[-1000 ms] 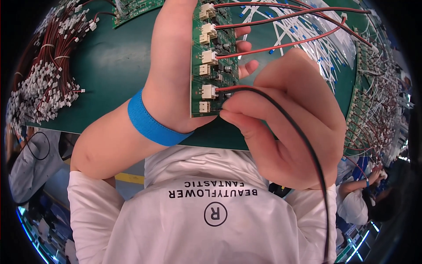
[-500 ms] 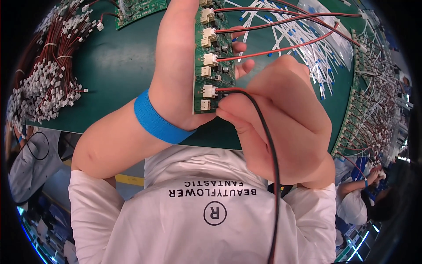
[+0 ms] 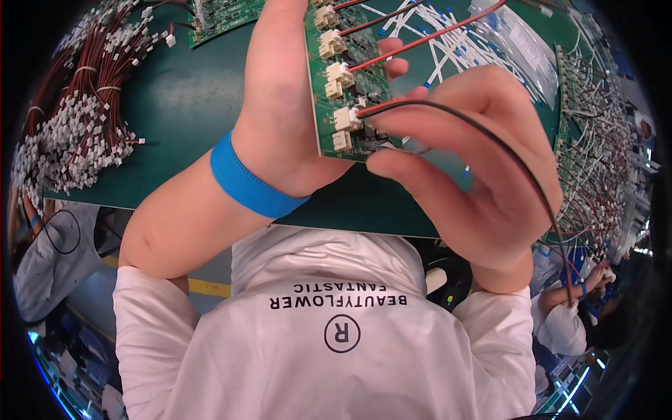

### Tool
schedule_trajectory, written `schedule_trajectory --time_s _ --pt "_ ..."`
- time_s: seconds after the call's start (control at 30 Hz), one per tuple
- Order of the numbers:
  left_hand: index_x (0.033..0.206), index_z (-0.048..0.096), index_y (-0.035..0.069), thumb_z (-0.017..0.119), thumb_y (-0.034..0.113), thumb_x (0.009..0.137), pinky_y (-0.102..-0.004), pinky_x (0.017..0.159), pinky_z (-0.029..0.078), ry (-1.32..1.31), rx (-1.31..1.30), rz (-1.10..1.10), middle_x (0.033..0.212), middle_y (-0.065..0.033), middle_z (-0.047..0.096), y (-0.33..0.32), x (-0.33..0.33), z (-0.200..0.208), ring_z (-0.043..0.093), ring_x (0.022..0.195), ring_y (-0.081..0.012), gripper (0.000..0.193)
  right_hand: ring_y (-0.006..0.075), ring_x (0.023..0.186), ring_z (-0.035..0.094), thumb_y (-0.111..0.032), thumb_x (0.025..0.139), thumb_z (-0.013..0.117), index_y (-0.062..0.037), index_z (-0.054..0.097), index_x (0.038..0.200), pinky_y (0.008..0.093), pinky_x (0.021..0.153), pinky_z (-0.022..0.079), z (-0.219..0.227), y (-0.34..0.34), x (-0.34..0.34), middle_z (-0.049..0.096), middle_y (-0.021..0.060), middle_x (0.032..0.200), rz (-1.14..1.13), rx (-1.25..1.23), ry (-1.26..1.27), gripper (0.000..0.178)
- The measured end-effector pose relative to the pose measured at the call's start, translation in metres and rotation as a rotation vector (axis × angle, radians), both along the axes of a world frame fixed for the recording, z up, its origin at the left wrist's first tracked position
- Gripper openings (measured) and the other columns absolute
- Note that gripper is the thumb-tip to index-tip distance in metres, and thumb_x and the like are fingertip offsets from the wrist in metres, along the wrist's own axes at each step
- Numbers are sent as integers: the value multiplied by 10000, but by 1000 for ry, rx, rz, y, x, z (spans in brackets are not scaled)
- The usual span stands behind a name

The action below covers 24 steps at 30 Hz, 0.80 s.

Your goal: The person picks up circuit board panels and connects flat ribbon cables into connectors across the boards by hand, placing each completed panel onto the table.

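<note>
A long green circuit board is gripped by my left hand, whose fingertips show past the board's right edge. White connector sockets run along the board, and red-and-black cables are plugged into several of them. At the board's near end, another red-and-black cable leaves a white plug seated in a socket and arches over my right hand. That hand is beside the board with thumb and forefinger apart, the forefinger close to the plug. Its other fingers are partly hidden.
Bundled brown-red wires with white plugs lie on the green table at left. Another circuit board is at the back. White strips with blue ends and a clear plastic bag lie back right. Wired boards line the right; other people sit on both sides.
My right thumb and forefinger have spread apart, and the hand has moved right and away from me. The cable now arches over it. The board has tilted and shifted slightly away.
</note>
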State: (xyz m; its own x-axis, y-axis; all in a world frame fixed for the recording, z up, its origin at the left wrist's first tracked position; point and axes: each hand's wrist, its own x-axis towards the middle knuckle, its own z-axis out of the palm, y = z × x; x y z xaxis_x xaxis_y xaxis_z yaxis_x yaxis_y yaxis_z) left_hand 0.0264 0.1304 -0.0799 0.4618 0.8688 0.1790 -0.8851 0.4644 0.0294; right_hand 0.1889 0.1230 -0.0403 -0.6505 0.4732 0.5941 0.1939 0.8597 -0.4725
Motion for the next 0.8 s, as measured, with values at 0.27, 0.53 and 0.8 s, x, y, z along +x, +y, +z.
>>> schedule_trajectory --time_s 0.27,0.53,0.8 --pt "1174 517 19 288 528 936 -470 822 515 -11 31 9 1074 -229 588 -3 -5 1 587 983 -342 607 289 1102 486 -82 598 849 2 514 1032 429 990 363 -5 -5 8 475 145 1169 -207 242 277 555" --pt "1167 519 18 291 529 935 -467 831 512 -25 60 20 1078 -228 586 0 -7 -2 583 993 -339 606 189 858 513 -18 752 669 27 583 914 294 812 382 1 -13 7 567 108 906 -25 -344 139 188" --pt "1160 521 17 293 529 933 -464 840 509 -37 73 -2 1081 -227 585 -2 -5 -7 580 1003 -336 605 199 861 525 19 695 686 37 621 876 383 924 360 -2 -2 3 607 90 823 126 -443 182 192"
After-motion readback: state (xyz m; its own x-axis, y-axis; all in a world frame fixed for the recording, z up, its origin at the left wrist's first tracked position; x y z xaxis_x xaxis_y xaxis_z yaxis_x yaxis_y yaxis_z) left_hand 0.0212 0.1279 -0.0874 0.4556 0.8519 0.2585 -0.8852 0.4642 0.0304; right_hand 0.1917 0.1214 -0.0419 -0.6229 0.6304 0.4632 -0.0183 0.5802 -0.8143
